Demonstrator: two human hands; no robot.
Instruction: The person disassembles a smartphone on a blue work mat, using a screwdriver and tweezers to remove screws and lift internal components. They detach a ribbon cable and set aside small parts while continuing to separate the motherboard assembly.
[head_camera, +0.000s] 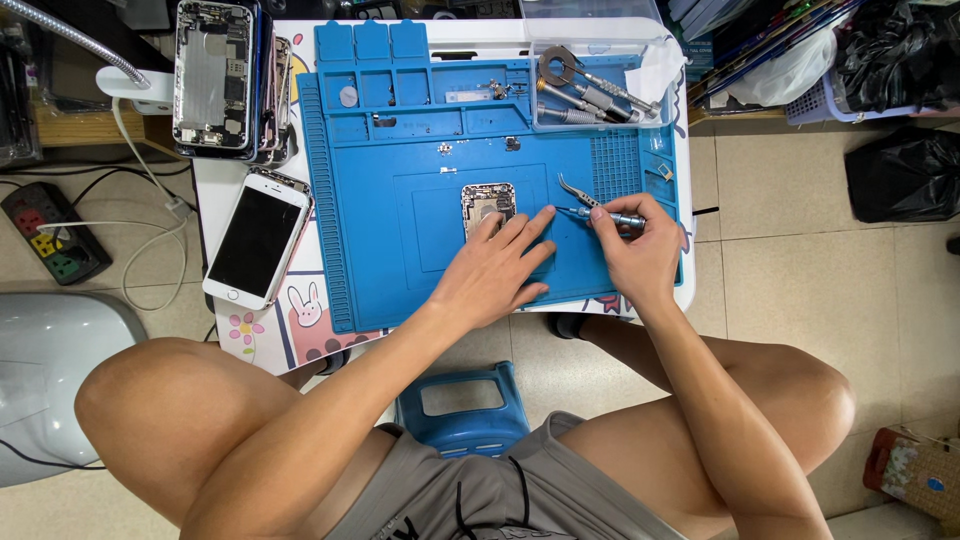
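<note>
1. Your left hand (495, 270) lies flat on the blue work mat (400, 260), its grip released and the fingertips (520, 225) resting on the lower edge of the opened phone chassis (488, 207) at the mat's centre. Keep that light downward pressure so the chassis cannot slide.
2. Your right hand (635, 250) is clenched around a slim grey screwdriver (605, 216), whose tip points left toward the chassis, just beside your left fingertips. Hold the shaft low and steady, and bring the tip square onto the screw head before turning; a tilted bit is likely to slip.
3. A pair of curved tweezers (575, 190) lies on the mat just above the screwdriver, within reach for lifting small parts.
4. The clear tool tray (600, 85) at the upper right holds further drivers. Small loose screws sit in the mat's upper compartments; keep removed screws there, apart.
5. A white phone (257, 240) lies face up at the bench's left edge, below a stack of phone housings (215, 75), well apart from the work.
</note>
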